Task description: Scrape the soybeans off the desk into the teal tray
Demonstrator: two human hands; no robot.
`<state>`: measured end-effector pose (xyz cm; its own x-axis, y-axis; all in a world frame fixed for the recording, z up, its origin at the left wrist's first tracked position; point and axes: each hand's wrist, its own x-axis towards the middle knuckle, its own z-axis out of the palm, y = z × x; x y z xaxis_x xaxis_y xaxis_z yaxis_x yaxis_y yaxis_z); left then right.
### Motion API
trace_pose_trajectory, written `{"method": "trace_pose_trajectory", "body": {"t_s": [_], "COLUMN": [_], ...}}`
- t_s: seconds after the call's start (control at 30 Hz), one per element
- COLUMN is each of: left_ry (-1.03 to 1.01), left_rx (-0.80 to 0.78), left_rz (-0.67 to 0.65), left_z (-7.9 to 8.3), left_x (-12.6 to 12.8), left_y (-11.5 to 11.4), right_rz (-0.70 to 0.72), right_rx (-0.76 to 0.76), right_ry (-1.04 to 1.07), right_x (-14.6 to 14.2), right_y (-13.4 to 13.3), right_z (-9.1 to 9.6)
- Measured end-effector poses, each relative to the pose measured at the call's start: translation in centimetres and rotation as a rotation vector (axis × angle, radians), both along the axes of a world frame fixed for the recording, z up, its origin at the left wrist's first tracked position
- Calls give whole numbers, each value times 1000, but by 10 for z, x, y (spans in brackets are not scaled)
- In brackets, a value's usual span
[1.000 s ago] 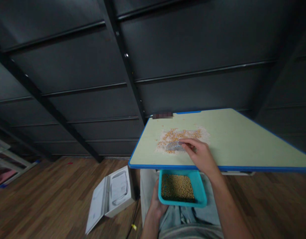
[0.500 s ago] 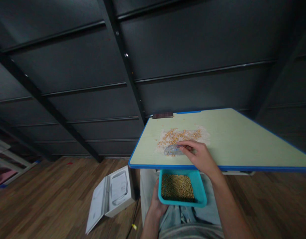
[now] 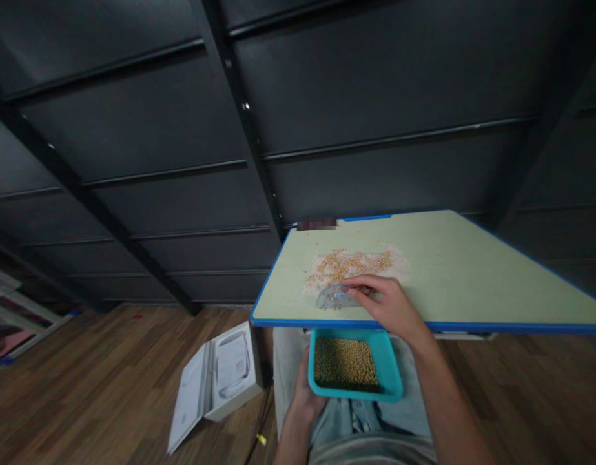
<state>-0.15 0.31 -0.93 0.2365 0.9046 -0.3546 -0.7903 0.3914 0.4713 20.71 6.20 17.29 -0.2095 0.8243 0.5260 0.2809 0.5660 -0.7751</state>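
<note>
My right hand (image 3: 382, 300) pinches a clear bluish plastic scraper (image 3: 330, 297) with a rounded edge, held low over the table near its front edge. Just beyond the scraper, yellow soybeans (image 3: 343, 263) lie spread over a patch of white grains or powder (image 3: 399, 261); a few beans sit at the scraper's near side. In my lap, below the table edge, my left hand (image 3: 307, 394) grips the left side of a turquoise plastic tub (image 3: 392, 368). Soybeans (image 3: 349, 363) fill much of the tub's bottom. My left fingers are partly hidden under it.
The pale green tabletop (image 3: 472, 278) has a blue rim. At its far left corner lies a dark reddish object (image 3: 317, 224). An opened white box (image 3: 232, 368) and a black cable (image 3: 263, 413) are on the wooden floor to the left. Dark panels (image 3: 375, 77) rise behind the table.
My right hand has drawn the scraper slightly left and toward me, with a few beans now nearer the table's front edge. My left hand and the tub have hardly moved.
</note>
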Motion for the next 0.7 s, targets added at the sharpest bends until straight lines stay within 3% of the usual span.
{"method": "trace_pose_trajectory", "body": {"t_s": [0.7], "left_ry": [67], "left_rx": [-4], "left_rz": [22], "left_z": [10], "left_x": [4], "left_y": [1], "right_rz": [64], "right_rx": [-30], "right_ry": [-52], "right_x": [2], "right_y": [-5], "right_z": [2]}}
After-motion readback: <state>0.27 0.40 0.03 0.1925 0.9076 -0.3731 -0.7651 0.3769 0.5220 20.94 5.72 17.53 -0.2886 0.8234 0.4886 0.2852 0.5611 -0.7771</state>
